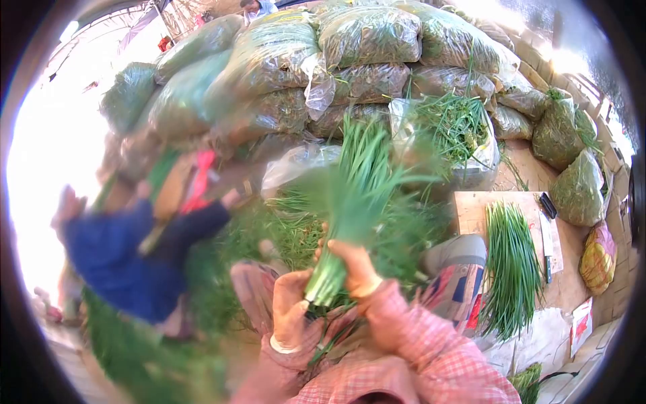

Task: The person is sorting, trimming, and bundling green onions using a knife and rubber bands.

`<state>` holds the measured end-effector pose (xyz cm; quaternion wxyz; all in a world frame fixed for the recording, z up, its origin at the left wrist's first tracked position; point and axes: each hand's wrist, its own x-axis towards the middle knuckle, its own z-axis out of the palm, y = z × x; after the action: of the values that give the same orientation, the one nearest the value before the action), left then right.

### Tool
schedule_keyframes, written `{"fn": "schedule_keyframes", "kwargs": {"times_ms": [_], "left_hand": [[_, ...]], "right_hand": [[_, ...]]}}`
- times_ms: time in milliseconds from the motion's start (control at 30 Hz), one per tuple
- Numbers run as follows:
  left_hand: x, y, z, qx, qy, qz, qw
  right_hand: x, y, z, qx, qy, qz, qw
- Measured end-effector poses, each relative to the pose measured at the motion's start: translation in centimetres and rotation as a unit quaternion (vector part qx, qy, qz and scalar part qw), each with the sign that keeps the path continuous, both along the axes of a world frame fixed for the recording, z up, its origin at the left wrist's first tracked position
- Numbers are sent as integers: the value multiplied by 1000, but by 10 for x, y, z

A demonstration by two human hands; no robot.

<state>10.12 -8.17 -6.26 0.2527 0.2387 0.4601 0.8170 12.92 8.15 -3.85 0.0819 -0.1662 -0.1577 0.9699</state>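
An upright bunch of garlic chives (pixel 356 202) stands in front of my body, green leaves fanning up and away, pale stem ends pointing down towards me. My right hand (pixel 354 268), in a tan glove, is wrapped round the stems above their ends. Lower down, my left hand (pixel 289 310), gloved too, closes against the left side of the stem ends. Loose chives and trimmings (pixel 289 222) lie on the ground beyond my knees. To the right, another bunch of chives (pixel 513 262) rests on a wooden board (pixel 470 205).
A knife (pixel 547 252) lies on the board beside a dark-handled tool (pixel 548 205). Stuffed plastic sacks (pixel 370 37) are stacked ahead, with an open sack of greens (pixel 454 128) before them. A person in blue (pixel 128 256) bends close on my left.
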Motion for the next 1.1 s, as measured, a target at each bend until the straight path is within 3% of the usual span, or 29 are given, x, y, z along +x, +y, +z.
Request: {"fn": "schedule_keyframes", "kwargs": {"times_ms": [33, 67, 133, 233, 267, 333, 400, 433, 567, 667, 733, 833, 867, 967, 1067, 1100], "left_hand": [[2, -3, -2, -15, -14, -15, 1000], [2, -2, -8, -96, 52, 11, 994], [7, 14, -9, -166, 40, -60, 983], [6, 25, -50, -212, 58, -155, 963], [5, 29, -62, -214, 75, -177, 958], [7, 18, -67, -185, -69, -265, 944], [9, 8, -65, -124, -204, -331, 913], [12, 8, -58, -117, -214, -322, 915], [15, 8, -46, -94, -224, -330, 912], [20, 7, -46, -66, -259, -346, 899], [23, 6, -37, -46, -282, -373, 883], [23, 2, -51, -65, -272, -385, 879], [23, 3, -55, -65, -251, -399, 880], [27, 4, -56, -60, -260, -353, 897], [24, 4, -49, -102, -220, -327, 913], [23, 5, -47, -101, -204, -311, 923]], "right_hand": [[4, 3, -1, 73, -26, 3, 997], [11, -1, -1, 131, -30, -15, 991], [16, -16, -20, 312, -19, -60, 948], [24, -32, -34, 391, -3, -77, 917], [29, -27, -32, 335, -16, -42, 941], [37, -22, -23, 259, -42, -9, 965], [48, -11, -16, 284, -89, 70, 952], [53, -5, -15, 296, -113, 109, 942], [56, 12, -47, 373, -23, 159, 914], [64, 21, -54, 250, -5, 238, 938], [66, 19, -56, 235, -2, 243, 941], [64, 9, -64, 366, 3, 143, 920], [65, 14, -69, 344, -2, 185, 920], [62, 13, -68, 380, 26, 171, 909], [66, 10, -38, 296, -73, 213, 928], [66, 13, -39, 325, -54, 237, 914]]}}
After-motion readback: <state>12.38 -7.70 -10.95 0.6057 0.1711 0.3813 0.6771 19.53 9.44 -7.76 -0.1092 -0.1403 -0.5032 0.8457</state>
